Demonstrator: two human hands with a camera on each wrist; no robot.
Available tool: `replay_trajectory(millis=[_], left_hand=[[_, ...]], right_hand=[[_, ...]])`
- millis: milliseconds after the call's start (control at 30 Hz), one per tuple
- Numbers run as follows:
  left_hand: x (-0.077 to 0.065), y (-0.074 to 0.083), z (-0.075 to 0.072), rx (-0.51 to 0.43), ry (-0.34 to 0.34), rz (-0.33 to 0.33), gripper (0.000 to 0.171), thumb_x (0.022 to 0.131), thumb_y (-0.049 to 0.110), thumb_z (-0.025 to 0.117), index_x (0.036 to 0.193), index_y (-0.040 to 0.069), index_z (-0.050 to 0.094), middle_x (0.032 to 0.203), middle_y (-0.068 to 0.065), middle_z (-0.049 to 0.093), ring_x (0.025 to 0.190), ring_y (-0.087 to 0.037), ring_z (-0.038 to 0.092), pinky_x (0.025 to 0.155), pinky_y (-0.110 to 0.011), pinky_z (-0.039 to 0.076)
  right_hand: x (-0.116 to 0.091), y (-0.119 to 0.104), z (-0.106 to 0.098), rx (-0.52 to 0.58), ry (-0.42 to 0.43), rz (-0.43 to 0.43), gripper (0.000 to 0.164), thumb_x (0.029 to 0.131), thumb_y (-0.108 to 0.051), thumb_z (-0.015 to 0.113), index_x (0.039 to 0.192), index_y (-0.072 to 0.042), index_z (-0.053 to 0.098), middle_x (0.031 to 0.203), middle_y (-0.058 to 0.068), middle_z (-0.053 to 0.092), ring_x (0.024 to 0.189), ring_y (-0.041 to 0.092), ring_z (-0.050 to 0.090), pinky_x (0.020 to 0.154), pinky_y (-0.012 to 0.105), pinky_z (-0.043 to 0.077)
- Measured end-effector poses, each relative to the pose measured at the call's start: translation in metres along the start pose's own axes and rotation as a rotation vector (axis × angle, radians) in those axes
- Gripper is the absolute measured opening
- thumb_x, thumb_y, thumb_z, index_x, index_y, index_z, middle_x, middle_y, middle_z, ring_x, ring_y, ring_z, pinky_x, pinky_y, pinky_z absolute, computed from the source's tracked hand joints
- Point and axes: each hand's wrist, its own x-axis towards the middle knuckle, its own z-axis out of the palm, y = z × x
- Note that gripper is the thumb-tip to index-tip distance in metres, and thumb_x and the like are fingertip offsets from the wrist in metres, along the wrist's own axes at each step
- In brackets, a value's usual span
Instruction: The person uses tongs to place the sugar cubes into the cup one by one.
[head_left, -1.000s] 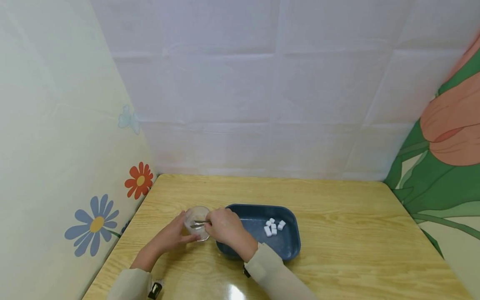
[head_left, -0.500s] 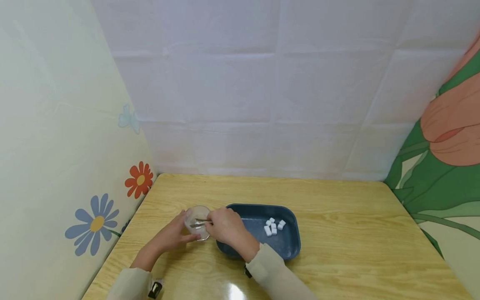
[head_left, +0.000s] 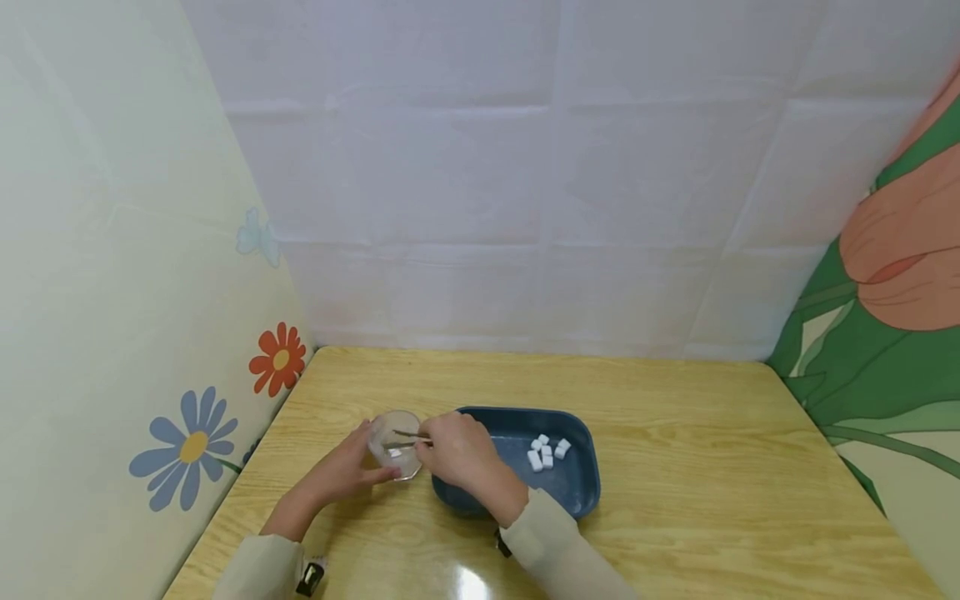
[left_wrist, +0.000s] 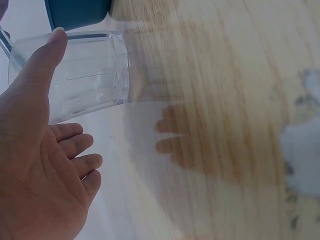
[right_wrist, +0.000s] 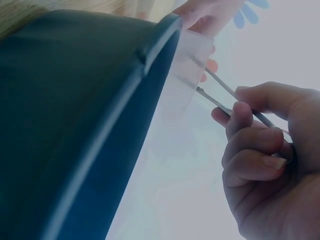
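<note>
A clear glass (head_left: pixel 407 468) stands on the table at the left. My left hand (head_left: pixel 347 467) grips its side, and in the left wrist view the thumb (left_wrist: pixel 46 59) lies along the wall. My right hand (head_left: pixel 459 450) holds small metal tongs (right_wrist: pixel 220 82) between curled fingers and thumb. The two tong tips are spread apart and reach into the glass mouth. A small white cube (head_left: pixel 395 452) shows inside the glass, close to the tips. Several white cubes (head_left: pixel 547 455) lie in the dark blue tray (head_left: pixel 504 423) just right of the glass.
The tray's near left rim passes under my right forearm. Bare wooden table (head_left: pixel 690 450) extends right of the tray. A plain white sheet (head_left: pixel 525 208) hangs behind, and a flower-printed sheet (head_left: pixel 150 250) borders the left side.
The tong tips have spread apart, and the white cube now shows in the glass by them. My right hand has drawn slightly to the right. My left hand stays on the glass.
</note>
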Motion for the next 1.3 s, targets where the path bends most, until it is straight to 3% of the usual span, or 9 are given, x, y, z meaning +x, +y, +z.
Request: replay_trajectory(millis=[400,600,833,1000,1200,1300], left_hand=[[0.001,-0.003,-0.001,-0.013,-0.005,0.003,0.091,0.074,0.051,0.072,0.147,0.024,0.024,0.149,-0.011,0.031,0.140,-0.041,0.015,0.106,-0.061,0.023],[0.001,-0.003,0.000,-0.011,-0.001,0.007,0.093,0.073,0.056,0.071,0.147,0.021,0.026,0.148,-0.016,0.031,0.138,-0.043,0.017,0.105,-0.062,0.024],[0.001,-0.005,0.001,-0.003,0.005,0.010,0.096,0.072,0.057,0.071,0.147,0.018,0.026,0.147,-0.018,0.032,0.138,-0.042,0.019,0.106,-0.060,0.026],[0.002,-0.007,0.001,-0.009,0.009,0.021,0.094,0.072,0.057,0.071,0.146,0.019,0.026,0.146,-0.017,0.034,0.138,-0.043,0.019,0.106,-0.060,0.025],[0.001,-0.006,0.002,-0.007,0.003,0.000,0.096,0.072,0.058,0.070,0.147,0.016,0.026,0.148,-0.020,0.031,0.138,-0.043,0.019,0.106,-0.060,0.025],[0.001,-0.005,0.001,0.007,0.003,-0.016,0.099,0.072,0.058,0.071,0.147,0.013,0.025,0.148,-0.023,0.028,0.137,-0.043,0.021,0.105,-0.060,0.026]], right_hand=[[-0.008,0.007,-0.005,-0.006,0.029,-0.028,0.017,0.090,-0.025,0.057,0.075,-0.023,0.066,0.052,-0.010,0.045,0.043,0.007,0.035,0.038,0.022,0.026],[-0.014,0.009,-0.012,-0.006,0.061,-0.038,0.019,0.090,-0.024,0.058,0.071,-0.024,0.062,0.052,-0.011,0.045,0.042,0.006,0.033,0.038,0.022,0.024],[-0.020,0.011,-0.022,0.014,0.071,-0.030,0.012,0.091,-0.025,0.059,0.089,-0.022,0.071,0.063,-0.013,0.055,0.044,0.003,0.040,0.039,0.020,0.029],[-0.021,0.014,-0.026,0.012,0.079,-0.021,0.012,0.090,-0.025,0.059,0.084,-0.024,0.069,0.065,-0.014,0.055,0.049,0.003,0.044,0.043,0.021,0.034],[-0.026,0.018,-0.029,0.023,0.069,0.004,0.016,0.090,-0.027,0.060,0.099,-0.022,0.072,0.088,-0.008,0.068,0.065,0.002,0.056,0.052,0.020,0.044],[-0.027,0.020,-0.031,0.033,0.064,0.017,0.016,0.090,-0.027,0.060,0.101,-0.022,0.071,0.089,-0.008,0.068,0.065,0.001,0.056,0.051,0.020,0.044]])
